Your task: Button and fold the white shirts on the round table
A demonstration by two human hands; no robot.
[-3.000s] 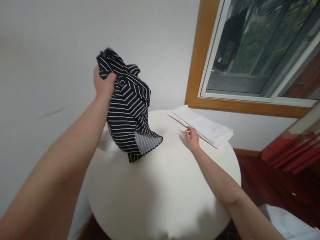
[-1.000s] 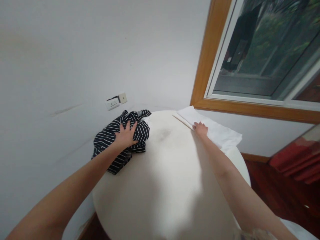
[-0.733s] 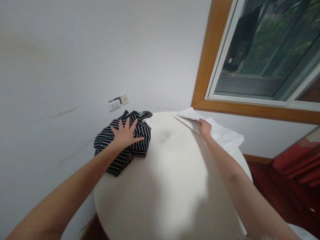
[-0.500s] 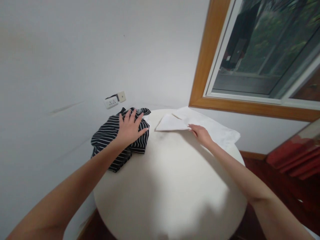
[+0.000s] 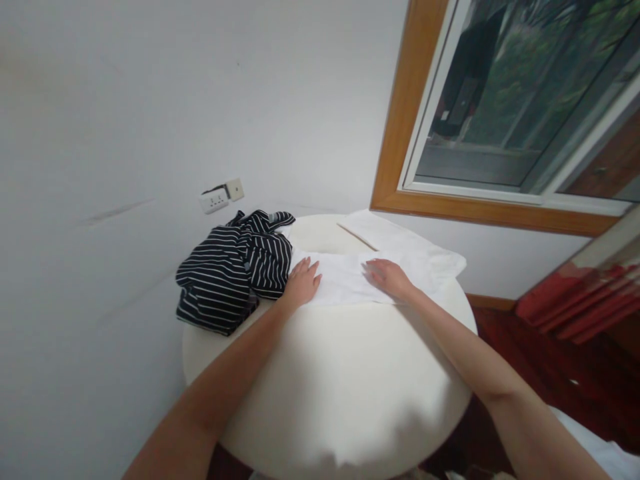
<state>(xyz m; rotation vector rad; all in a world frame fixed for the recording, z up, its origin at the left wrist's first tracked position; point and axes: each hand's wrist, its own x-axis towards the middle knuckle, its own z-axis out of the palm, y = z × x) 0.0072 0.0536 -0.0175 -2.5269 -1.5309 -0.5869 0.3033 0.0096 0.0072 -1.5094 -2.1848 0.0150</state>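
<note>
A white cloth garment (image 5: 340, 280) lies across the far part of the round table, one strip of it stretched flat toward the left and another reaching back to the wall. On the strip's left end rests my left hand (image 5: 303, 281), palm down with its fingers extended. My right hand (image 5: 387, 277) lies on the same cloth farther right, its fingers stretched out and somewhat blurred. Just left of my left hand sits a crumpled black garment with white stripes (image 5: 220, 273), which neither hand holds.
The round white table (image 5: 335, 380) stands against a white wall with a power socket (image 5: 215, 200). A wood-framed window (image 5: 480, 210) is at the right, and a red curtain (image 5: 575, 300) hangs beyond the table over a dark red floor.
My left hand has left the striped garment and moved right and nearer onto the white cloth. The white piece pinched by my right hand now lies spread flat, and that hand has released it.
</note>
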